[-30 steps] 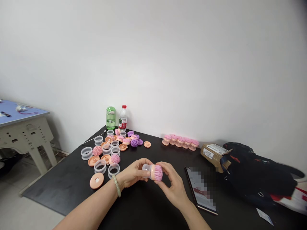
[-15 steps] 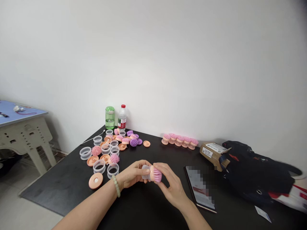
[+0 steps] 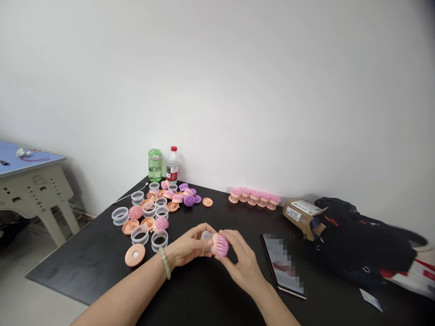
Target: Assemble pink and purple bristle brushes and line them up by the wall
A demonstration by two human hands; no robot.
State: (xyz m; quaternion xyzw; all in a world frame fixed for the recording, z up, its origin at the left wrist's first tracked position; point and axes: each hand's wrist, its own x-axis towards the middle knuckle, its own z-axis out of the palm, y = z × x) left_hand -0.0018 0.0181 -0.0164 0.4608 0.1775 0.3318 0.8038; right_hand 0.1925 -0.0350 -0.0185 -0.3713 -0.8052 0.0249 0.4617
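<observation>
My left hand is closed round a translucent ring-shaped collar, thumb on top. A brush head with pink bristles and a peach base sits against the collar's right end, bristles facing right and toward me. The fingers of my right hand grip the brush head from its far and near sides. Whether the two parts are locked together is hidden by my fingers. To the left lie several loose translucent collars, peach discs and pink brush heads.
Assembled pink brushes stand in a row by the wall. Behind the loose parts are a green bottle and a red-capped bottle. A phone, a cardboard box and a dark bag lie on the right.
The brush head has turned a little between my hands, so its bristle tips face me more. Both hands stay in nearly the same place, and the view has shifted slightly.
</observation>
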